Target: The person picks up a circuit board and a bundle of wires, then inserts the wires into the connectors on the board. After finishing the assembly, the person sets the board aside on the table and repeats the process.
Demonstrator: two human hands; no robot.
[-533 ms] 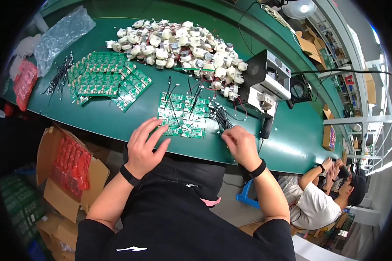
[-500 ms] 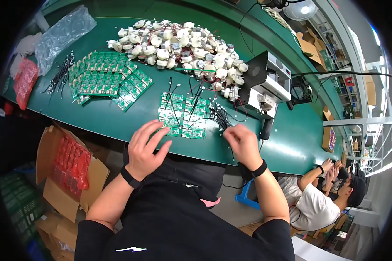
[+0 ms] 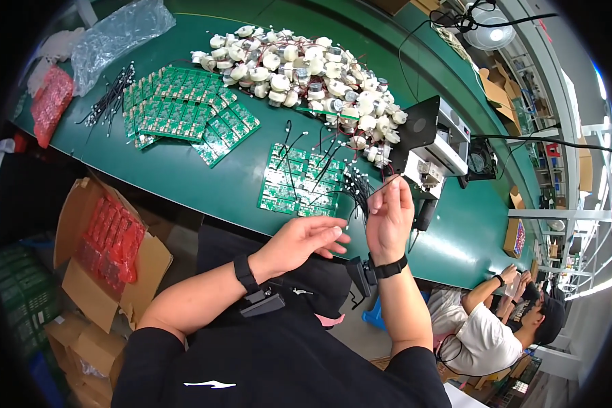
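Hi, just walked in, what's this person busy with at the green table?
Someone is working with wires and circuit boards. The right hand is raised beside a bundle of black wires and seems to pinch one thin wire. The left hand is close by, its fingers loosely open. Just past the hands, green circuit boards lie flat with some loose black wires across them. More boards are stacked farther left, and white parts are heaped behind.

left hand (image 3: 296,245) moved from the green boards (image 3: 302,180) toward the right hand (image 3: 389,221), now turned, fingers (image 3: 393,195) raised
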